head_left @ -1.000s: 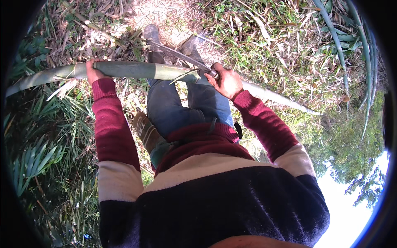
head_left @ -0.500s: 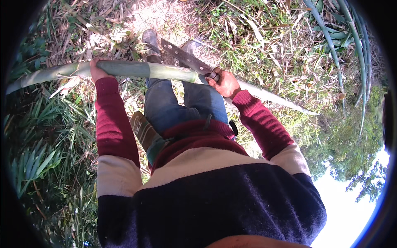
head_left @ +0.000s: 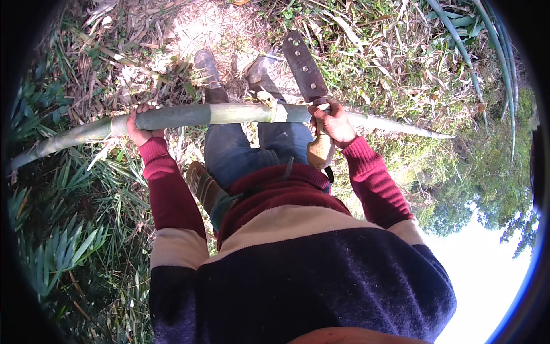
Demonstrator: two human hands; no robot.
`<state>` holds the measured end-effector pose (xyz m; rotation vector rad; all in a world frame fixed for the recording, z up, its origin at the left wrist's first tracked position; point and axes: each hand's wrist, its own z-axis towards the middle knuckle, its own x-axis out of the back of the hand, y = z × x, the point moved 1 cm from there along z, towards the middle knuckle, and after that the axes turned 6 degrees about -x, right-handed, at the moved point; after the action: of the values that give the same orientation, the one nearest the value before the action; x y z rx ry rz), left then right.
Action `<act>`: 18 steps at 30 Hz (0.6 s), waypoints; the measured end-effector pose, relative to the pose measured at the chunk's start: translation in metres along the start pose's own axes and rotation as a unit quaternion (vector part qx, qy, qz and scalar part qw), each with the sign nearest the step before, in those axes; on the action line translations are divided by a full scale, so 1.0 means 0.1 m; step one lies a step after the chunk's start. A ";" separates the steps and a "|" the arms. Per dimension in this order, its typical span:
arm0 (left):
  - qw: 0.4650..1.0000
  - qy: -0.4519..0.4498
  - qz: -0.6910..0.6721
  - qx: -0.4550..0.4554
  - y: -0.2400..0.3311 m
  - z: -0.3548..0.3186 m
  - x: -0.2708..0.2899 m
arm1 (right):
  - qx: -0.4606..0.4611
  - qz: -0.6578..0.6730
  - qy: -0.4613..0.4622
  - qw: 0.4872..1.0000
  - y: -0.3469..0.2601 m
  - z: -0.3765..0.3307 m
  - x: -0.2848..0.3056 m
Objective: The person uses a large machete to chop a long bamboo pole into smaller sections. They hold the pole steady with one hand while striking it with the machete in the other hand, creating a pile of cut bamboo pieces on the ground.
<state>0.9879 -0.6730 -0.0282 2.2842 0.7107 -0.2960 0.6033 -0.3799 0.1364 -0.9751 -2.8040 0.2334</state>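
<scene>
A long green bamboo pole (head_left: 232,113) lies crosswise in front of my thighs, curving down toward the left. My left hand (head_left: 142,127) is wrapped round it from below, left of my legs. My right hand (head_left: 337,127) grips a machete by its pale wooden handle (head_left: 321,152), whose rounded butt sticks out toward my body. Its dark, broad blade (head_left: 305,67), dotted with a row of bright round spots, points away from me, past the far side of the pole. Peeled sheath bits (head_left: 264,98) cling to the bamboo near its middle. Whether my right fingers also touch the bamboo, I cannot tell.
A brown sheath (head_left: 203,186) hangs at my left hip. My shoes (head_left: 207,67) stand on ground strewn with dry leaves. Several green stalks (head_left: 497,54) lie at the far right. Leafy plants (head_left: 63,252) grow close on the left.
The machete has swung from pointing far left to pointing straight away, and its handle now shows. The bamboo has come nearer my body, its left end most. My left hand has moved nearer too.
</scene>
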 end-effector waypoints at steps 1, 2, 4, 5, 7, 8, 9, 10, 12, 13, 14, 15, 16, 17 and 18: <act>1.000 -0.002 -0.009 0.012 0.01 0.01 -0.04 | -0.028 0.039 0.008 0.999 0.07 -0.03 -0.01; 1.000 0.014 0.005 0.023 0.01 -0.01 -0.06 | -0.056 0.080 0.017 0.995 0.15 -0.06 -0.01; 0.998 0.044 0.034 0.042 0.03 -0.02 -0.13 | -0.090 0.162 0.026 0.982 0.37 -0.10 0.03; 0.997 0.051 0.044 0.029 0.04 0.04 -0.08 | -0.104 0.203 0.030 0.973 0.49 -0.10 0.08; 0.981 0.144 0.105 0.075 0.11 0.09 -0.11 | -0.133 0.240 0.059 0.960 0.77 -0.05 0.24; 0.967 0.190 0.138 0.097 0.17 0.05 -0.25 | -0.149 0.255 0.080 0.952 0.87 -0.05 0.31; 0.939 0.247 0.192 0.140 0.22 0.02 -0.42 | -0.171 0.257 0.123 0.943 0.94 -0.03 0.38; 0.918 0.287 0.234 0.142 0.28 0.06 -0.45 | -0.168 0.270 0.131 0.939 0.89 -0.06 0.45; 0.882 0.348 0.291 0.129 0.22 0.18 -0.46 | -0.175 0.256 0.181 0.933 0.84 -0.06 0.57; 0.873 0.352 0.322 0.104 0.15 0.19 -0.53 | -0.158 0.273 0.174 0.933 0.96 0.05 0.66; 0.880 0.319 0.343 0.073 0.07 0.31 -0.37 | -0.167 0.304 0.209 0.914 0.97 0.08 0.61; 0.887 0.319 0.327 0.066 0.05 0.44 -0.23 | -0.164 0.309 0.208 0.913 1.01 0.15 0.44; 0.893 0.319 0.312 0.063 0.01 0.54 -0.19 | -0.163 0.314 0.211 0.911 1.03 0.22 0.19; 0.876 0.334 0.339 0.081 -0.01 0.53 -0.25 | -0.159 0.238 0.150 0.947 0.99 0.21 -0.17; 0.855 0.351 0.368 0.099 0.01 0.46 -0.34 | -0.155 0.158 0.087 0.971 0.98 0.15 -0.42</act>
<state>0.9608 -0.7190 -0.0467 2.6621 0.0685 0.9031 0.6915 -0.3316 0.0983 -1.4357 -2.5597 -0.2525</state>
